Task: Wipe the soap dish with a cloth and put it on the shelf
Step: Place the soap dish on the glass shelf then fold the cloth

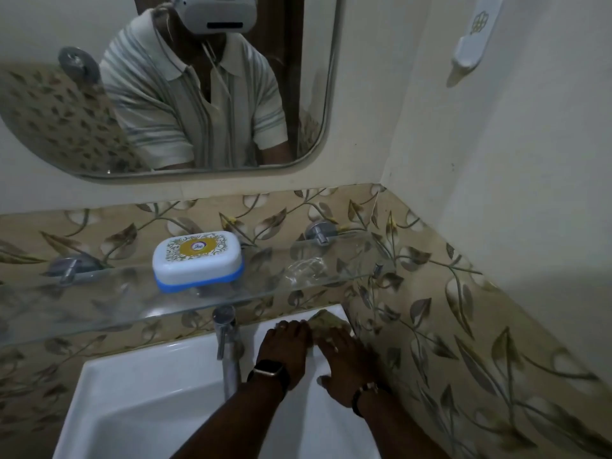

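The soap dish (198,260), white lid with a yellow label over a blue base, stands shut on the glass shelf (99,303) above the sink. An olive-brown cloth (328,320) lies bunched on the sink's back right corner, under the shelf. My left hand (285,342), with a watch on its wrist, has its fingers curled onto the cloth's left edge. My right hand (344,361), wearing a bracelet, lies over the cloth's near side with fingers bent on it. Both hands are well below and right of the soap dish.
A chrome tap (228,342) rises at the back of the white sink (139,392), just left of my left hand. A clear plastic item (306,271) sits on the shelf's right part. A mirror (308,94) hangs above. The tiled wall (463,326) is close on the right.
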Demonstrator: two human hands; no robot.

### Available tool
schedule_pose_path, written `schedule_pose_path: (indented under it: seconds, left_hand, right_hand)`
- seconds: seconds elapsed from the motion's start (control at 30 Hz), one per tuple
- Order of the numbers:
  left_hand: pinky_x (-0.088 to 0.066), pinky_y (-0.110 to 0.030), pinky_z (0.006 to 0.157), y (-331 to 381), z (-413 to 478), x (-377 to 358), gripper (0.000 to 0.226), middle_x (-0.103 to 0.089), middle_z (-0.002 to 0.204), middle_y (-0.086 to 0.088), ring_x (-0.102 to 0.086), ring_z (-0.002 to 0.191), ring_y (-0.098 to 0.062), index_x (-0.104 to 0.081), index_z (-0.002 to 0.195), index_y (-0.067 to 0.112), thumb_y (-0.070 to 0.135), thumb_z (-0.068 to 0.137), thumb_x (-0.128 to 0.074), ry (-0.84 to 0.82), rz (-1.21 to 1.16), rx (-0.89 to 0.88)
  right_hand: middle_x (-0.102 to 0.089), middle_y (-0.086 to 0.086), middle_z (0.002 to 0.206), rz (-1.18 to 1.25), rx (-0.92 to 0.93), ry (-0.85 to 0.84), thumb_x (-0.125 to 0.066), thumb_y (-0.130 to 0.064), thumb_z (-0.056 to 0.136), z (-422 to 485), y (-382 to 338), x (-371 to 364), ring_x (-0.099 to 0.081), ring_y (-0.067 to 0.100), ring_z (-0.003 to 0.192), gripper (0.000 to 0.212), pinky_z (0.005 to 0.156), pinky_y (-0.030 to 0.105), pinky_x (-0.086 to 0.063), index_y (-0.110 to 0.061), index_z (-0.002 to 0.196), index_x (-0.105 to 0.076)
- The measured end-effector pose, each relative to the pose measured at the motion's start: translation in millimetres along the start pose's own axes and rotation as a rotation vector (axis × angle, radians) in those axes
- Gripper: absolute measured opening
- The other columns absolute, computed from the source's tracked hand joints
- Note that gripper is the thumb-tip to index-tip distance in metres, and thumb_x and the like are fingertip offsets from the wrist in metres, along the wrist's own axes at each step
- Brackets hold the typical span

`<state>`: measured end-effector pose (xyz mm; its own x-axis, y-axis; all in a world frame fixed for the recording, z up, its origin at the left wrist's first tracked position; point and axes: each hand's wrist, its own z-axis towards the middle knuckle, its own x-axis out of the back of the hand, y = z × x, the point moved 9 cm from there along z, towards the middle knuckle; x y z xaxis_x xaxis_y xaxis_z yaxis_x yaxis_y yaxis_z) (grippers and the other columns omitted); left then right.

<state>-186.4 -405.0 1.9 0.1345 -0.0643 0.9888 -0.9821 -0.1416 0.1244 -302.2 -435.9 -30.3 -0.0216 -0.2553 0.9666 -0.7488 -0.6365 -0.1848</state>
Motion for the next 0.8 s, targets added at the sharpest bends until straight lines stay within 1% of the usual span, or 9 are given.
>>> schedule_pose_path:
  seconds: [0.17,0.27,0.37,0.47,0.53,0.57,0.67,0.73,0.8]
  left_hand:
    - [-0.037,-0.040,0.090,3.3,9.2,0.3,0.038,-0.056,0.122,-0.006,-0.048,0.114,-0.031,-0.055,0.122,0.017,0.023,0.085,-0.048,0.035,-0.012,0.064]
    - [-0.042,-0.037,0.085,2.1,10.3,0.0,0.027,-0.061,0.112,-0.004,-0.053,0.105,-0.027,-0.059,0.110,0.020,0.029,0.087,-0.047,0.058,-0.163,0.108]
    - [-0.049,-0.035,0.077,-0.3,4.3,-0.6,0.016,-0.066,0.101,-0.001,-0.062,0.093,-0.023,-0.057,0.098,0.023,0.029,0.090,-0.045,0.075,-0.524,0.201]
    - [-0.052,-0.040,0.069,4.6,-6.6,-5.6,0.009,-0.070,0.090,-0.003,-0.068,0.083,-0.029,-0.052,0.095,0.026,0.027,0.087,-0.049,0.024,-0.933,0.296]
    - [-0.053,-0.039,0.064,9.3,-13.0,-4.1,0.012,-0.070,0.082,0.000,-0.066,0.072,-0.025,-0.053,0.092,0.028,0.025,0.081,-0.052,0.023,-1.055,0.298]
    - [-0.052,-0.034,0.059,13.5,-17.5,-1.2,0.013,-0.069,0.079,0.003,-0.064,0.066,-0.019,-0.054,0.091,0.031,0.024,0.080,-0.053,0.017,-1.091,0.277]
    - [-0.047,-0.024,0.056,27.3,-33.0,10.5,0.015,-0.067,0.075,0.010,-0.060,0.061,-0.008,-0.060,0.083,0.038,0.023,0.078,-0.060,0.018,-1.167,0.184]
    - [-0.052,-0.031,0.054,28.8,-45.2,17.0,0.010,-0.070,0.073,0.002,-0.064,0.058,-0.016,-0.069,0.075,0.029,0.021,0.073,-0.062,0.043,-1.266,0.175]
    - [-0.057,-0.037,0.064,21.9,-56.8,23.2,0.012,-0.075,0.075,-0.006,-0.069,0.066,-0.023,-0.075,0.070,0.016,0.016,0.074,-0.063,0.102,-1.398,0.204]
  right_hand:
    - [0.011,0.002,0.168,0.023,0.002,-0.003,-0.058,-0.049,0.094,-1.9,3.1,-5.8,0.012,0.023,0.154,0.090,0.125,0.042,0.008,-0.024,0.159,-0.001]
    - [0.002,-0.002,0.168,0.122,0.005,0.034,-0.058,-0.045,0.095,-2.2,4.2,-2.3,0.005,0.021,0.155,0.082,0.126,0.039,0.004,-0.023,0.159,-0.012]
    - [-0.033,0.000,0.159,0.364,-0.060,0.299,-0.060,-0.029,0.095,-12.8,8.8,17.0,-0.029,0.022,0.147,0.055,0.122,0.037,-0.024,-0.023,0.147,-0.044]
    - [-0.065,0.003,0.113,0.597,-0.341,0.599,-0.053,-0.030,0.094,-33.9,27.3,28.5,-0.061,0.022,0.107,0.022,0.092,0.037,-0.052,-0.021,0.109,-0.066]
    - [-0.067,0.006,0.081,0.866,-0.583,0.553,-0.042,-0.052,0.092,-38.6,36.2,19.5,-0.063,0.021,0.077,0.045,0.067,0.036,-0.053,-0.016,0.081,-0.066]
    - [-0.069,0.010,0.074,1.064,-0.674,0.468,-0.042,-0.058,0.093,-37.7,34.8,10.0,-0.064,0.022,0.069,0.055,0.063,0.038,-0.054,-0.013,0.076,-0.069]
    - [-0.077,0.012,0.089,1.671,-0.760,0.235,-0.057,-0.050,0.097,-34.4,11.6,-13.6,-0.073,0.030,0.085,0.038,0.065,0.039,-0.060,-0.017,0.093,-0.076]
    - [-0.077,0.014,0.100,1.702,-0.698,0.269,-0.062,-0.034,0.098,-37.1,9.4,-4.3,-0.073,0.034,0.094,0.025,0.070,0.041,-0.062,-0.015,0.103,-0.076]
    - [-0.076,0.018,0.103,1.630,-0.642,0.331,-0.061,-0.018,0.096,-43.0,12.7,8.6,-0.072,0.037,0.095,0.019,0.077,0.044,-0.061,-0.010,0.103,-0.077]
